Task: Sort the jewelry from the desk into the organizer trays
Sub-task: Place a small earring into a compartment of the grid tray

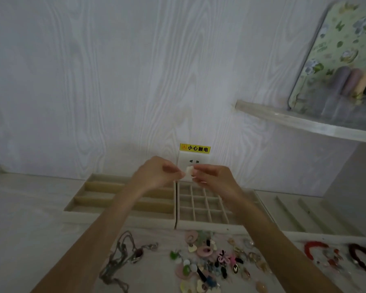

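Both hands are raised above the trays with fingertips meeting: the left hand [156, 173] and the right hand [213, 176] each pinch a small pale jewelry piece [189, 171] between thumb and fingers, held in front of a wall socket [193, 163] that carries a yellow warning label [195, 148]. The piece is blurred and partly covered by the fingertips; it appears to be an earring, though its type cannot be confirmed. Directly below the hands lie two beige organizer trays side by side on the table [19, 208]: the long-slot tray [97, 194] on the left, crossed by the left forearm, and the grid tray [201, 206] on the right, its right portion hidden by the right forearm. A third ridged tray [304, 214] sits further right. Nearer the viewer, loose items lie on the table: a tangle of chain necklaces [123, 256], a mixed pile of small earrings and charms [211, 263] and red bead bracelets [347, 256] cut off at the right edge. Upper right, a clear shelf [294, 121] holds a floral box [342, 51], cropped by the frame.
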Action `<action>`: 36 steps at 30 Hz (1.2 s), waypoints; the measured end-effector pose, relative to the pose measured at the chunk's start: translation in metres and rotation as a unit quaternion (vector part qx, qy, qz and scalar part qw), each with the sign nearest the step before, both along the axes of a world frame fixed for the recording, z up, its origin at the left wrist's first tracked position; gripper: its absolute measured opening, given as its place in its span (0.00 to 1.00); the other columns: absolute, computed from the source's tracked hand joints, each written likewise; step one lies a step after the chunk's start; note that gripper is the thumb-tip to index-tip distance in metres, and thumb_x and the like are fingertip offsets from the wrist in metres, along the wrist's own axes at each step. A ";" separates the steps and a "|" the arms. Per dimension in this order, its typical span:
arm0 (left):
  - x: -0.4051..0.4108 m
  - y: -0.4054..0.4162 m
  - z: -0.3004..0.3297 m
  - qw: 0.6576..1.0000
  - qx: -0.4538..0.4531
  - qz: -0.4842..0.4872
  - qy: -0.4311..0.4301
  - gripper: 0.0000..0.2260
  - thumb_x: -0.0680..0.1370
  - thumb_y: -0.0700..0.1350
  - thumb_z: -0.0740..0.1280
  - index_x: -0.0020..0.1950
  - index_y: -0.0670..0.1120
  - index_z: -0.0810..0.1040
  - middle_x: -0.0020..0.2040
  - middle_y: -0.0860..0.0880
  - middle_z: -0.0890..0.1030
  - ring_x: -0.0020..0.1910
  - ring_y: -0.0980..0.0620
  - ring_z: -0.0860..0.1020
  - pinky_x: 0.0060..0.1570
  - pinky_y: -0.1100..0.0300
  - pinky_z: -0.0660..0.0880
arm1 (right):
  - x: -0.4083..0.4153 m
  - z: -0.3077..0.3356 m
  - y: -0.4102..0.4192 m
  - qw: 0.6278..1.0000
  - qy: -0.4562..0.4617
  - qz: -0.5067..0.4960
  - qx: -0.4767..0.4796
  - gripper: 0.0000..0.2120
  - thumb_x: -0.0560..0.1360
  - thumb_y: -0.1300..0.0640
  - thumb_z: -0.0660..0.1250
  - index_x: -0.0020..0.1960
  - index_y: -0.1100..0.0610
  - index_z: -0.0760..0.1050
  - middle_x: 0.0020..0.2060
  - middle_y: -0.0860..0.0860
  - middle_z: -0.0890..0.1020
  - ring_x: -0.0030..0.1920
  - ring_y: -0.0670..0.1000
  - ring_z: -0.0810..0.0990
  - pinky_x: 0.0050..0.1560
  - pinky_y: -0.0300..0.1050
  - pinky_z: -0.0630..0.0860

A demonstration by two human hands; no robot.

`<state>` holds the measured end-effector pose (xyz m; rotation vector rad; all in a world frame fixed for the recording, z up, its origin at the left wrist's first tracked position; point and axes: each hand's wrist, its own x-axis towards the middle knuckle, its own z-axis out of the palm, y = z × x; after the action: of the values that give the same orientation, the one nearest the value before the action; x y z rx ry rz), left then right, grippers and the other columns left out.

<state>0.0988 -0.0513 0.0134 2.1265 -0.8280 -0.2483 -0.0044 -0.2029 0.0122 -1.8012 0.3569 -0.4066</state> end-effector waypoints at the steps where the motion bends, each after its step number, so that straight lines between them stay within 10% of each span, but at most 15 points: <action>1: 0.006 0.002 -0.002 0.999 0.036 0.013 -0.023 0.08 0.70 0.57 0.71 0.46 0.57 0.82 0.47 0.56 0.83 0.48 0.56 0.81 0.48 0.59 0.75 | 0.005 -0.001 -0.005 0.997 0.007 -0.003 -0.083 0.09 0.72 0.58 0.71 0.52 0.55 0.81 0.44 0.51 0.84 0.43 0.45 0.82 0.49 0.36 0.78; 8: 0.025 0.016 -0.008 0.981 0.166 -0.051 -0.089 0.08 0.74 0.54 0.68 0.52 0.58 0.81 0.47 0.58 0.79 0.52 0.55 0.78 0.57 0.57 0.73 | 0.035 -0.016 -0.008 0.883 0.123 0.001 -0.454 0.05 0.67 0.50 0.74 0.41 0.49 0.80 0.38 0.45 0.83 0.43 0.46 0.81 0.47 0.43 0.76; 18: 0.015 0.020 -0.008 0.981 0.126 -0.071 -0.128 0.07 0.75 0.52 0.66 0.52 0.62 0.80 0.49 0.61 0.79 0.47 0.60 0.77 0.53 0.60 0.72 | 0.047 -0.030 -0.001 0.814 0.127 0.020 -0.567 0.09 0.73 0.53 0.67 0.52 0.47 0.81 0.49 0.49 0.82 0.50 0.52 0.79 0.44 0.44 0.70; 31: -0.041 0.038 -0.009 0.974 0.126 -0.111 -0.149 0.05 0.75 0.50 0.68 0.48 0.60 0.81 0.42 0.63 0.80 0.40 0.64 0.78 0.48 0.63 0.75 | 0.004 -0.010 -0.009 0.855 0.073 0.009 -0.513 0.12 0.73 0.46 0.69 0.53 0.50 0.80 0.50 0.46 0.83 0.46 0.46 0.80 0.50 0.44 0.74; 36: -0.083 0.058 -0.015 0.958 0.117 -0.241 -0.104 0.05 0.74 0.49 0.70 0.48 0.60 0.82 0.44 0.64 0.82 0.44 0.66 0.78 0.40 0.74 0.71 | -0.064 0.010 -0.004 0.899 0.075 0.157 -0.401 0.06 0.72 0.54 0.71 0.48 0.51 0.82 0.40 0.44 0.84 0.37 0.41 0.80 0.44 0.39 0.79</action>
<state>0.0158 0.0069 -0.0021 2.1621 -1.5067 -0.3942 -0.0689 -0.2067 0.0221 -2.6578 -0.0264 -0.1856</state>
